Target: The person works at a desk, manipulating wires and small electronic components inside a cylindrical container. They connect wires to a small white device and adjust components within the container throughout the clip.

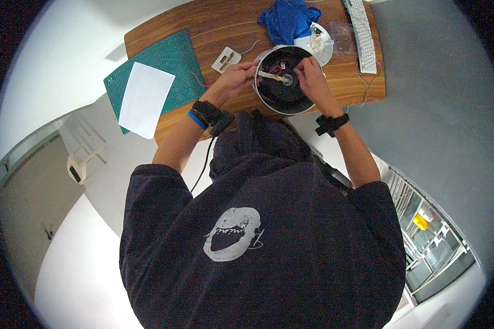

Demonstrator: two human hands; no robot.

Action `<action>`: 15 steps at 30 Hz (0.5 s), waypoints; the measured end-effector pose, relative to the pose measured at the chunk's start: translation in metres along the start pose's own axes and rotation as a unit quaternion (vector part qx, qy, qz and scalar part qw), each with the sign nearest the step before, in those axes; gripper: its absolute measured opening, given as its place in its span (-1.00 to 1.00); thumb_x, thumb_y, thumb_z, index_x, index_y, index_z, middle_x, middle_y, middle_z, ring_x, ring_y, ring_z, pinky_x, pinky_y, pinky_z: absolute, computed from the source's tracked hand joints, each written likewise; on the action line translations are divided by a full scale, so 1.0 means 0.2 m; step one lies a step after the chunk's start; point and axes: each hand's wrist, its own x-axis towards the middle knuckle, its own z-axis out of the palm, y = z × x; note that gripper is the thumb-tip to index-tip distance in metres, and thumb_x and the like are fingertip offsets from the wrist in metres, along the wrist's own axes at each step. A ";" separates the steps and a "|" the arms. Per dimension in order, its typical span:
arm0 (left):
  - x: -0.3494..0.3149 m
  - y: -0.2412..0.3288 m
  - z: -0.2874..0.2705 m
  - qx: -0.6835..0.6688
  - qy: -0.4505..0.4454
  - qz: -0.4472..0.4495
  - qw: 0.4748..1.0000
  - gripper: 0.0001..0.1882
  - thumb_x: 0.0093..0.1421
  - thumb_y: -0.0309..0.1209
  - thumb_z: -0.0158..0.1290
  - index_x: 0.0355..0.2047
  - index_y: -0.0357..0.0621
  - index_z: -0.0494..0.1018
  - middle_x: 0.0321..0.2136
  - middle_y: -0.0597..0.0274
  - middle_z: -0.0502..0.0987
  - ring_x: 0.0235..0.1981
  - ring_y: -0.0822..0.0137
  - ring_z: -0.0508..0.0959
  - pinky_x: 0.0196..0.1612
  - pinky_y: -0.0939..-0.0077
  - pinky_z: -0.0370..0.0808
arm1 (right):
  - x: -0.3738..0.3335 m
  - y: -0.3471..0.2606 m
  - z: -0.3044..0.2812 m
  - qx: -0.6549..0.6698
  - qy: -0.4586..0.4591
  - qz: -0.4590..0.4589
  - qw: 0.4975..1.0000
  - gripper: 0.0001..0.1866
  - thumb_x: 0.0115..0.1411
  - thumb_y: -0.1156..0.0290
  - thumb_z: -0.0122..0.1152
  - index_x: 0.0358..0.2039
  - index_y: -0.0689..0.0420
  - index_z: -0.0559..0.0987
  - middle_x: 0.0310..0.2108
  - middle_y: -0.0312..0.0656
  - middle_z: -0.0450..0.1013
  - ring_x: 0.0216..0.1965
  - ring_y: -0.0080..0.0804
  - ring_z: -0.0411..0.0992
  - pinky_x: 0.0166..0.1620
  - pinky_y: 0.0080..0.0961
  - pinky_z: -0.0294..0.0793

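A round white housing (pixel 257 93) with a black inside (pixel 280 101) stands at the near edge of the table, its open side up. Inside it show red wires (pixel 275 69), a pale flat strip (pixel 270 75) and a small ring-shaped part near the middle. My left hand (pixel 237 79) grips the housing's left rim, thumb and fingers closed together close to the strip's outer end. Over the right part of the opening is my right hand (pixel 312 81), its fingers bent and pinched together inside the rim. Whatever lies between those fingertips is hidden.
A small white panel (pixel 225 59) with a cable lies left of the housing. Farther left, a white paper sheet (pixel 146 98) rests on a green cutting mat (pixel 178 55). Behind are a blue cloth (pixel 291 21), a white round part (pixel 323 46) with wires and a white keyboard (pixel 361 35).
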 end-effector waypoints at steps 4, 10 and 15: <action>0.00 0.00 -0.01 0.004 -0.015 0.013 1.000 -0.60 0.49 -0.37 -0.04 0.27 -0.25 0.40 0.12 0.21 0.55 0.07 0.34 0.58 0.16 0.40 0.59 | 0.02 -0.01 -0.01 0.016 -0.017 0.005 1.000 -0.82 0.28 0.48 0.21 -0.19 0.24 0.42 -0.19 0.11 0.35 -0.13 0.21 0.40 -0.03 0.01 0.45; -0.05 0.03 -0.01 -0.004 0.005 0.006 1.000 -0.61 0.49 -0.42 -0.06 0.25 -0.30 0.41 0.07 0.18 0.55 0.02 0.31 0.59 0.15 0.38 0.60 | 0.05 -0.07 -0.04 -0.029 -0.009 0.000 1.000 -0.73 0.25 0.42 0.28 -0.13 0.25 0.44 -0.17 0.14 0.41 -0.08 0.20 0.42 0.02 -0.03 0.46; -0.07 0.02 -0.04 -0.002 0.025 0.005 1.000 -0.63 0.49 -0.41 -0.04 0.24 -0.26 0.44 0.07 0.20 0.56 0.04 0.32 0.57 0.14 0.40 0.59 | 0.11 -0.36 -0.14 -0.026 -0.037 -0.058 0.997 -0.68 0.25 0.33 0.31 -0.07 0.23 0.50 -0.09 0.09 0.45 0.00 0.15 0.43 0.07 -0.08 0.47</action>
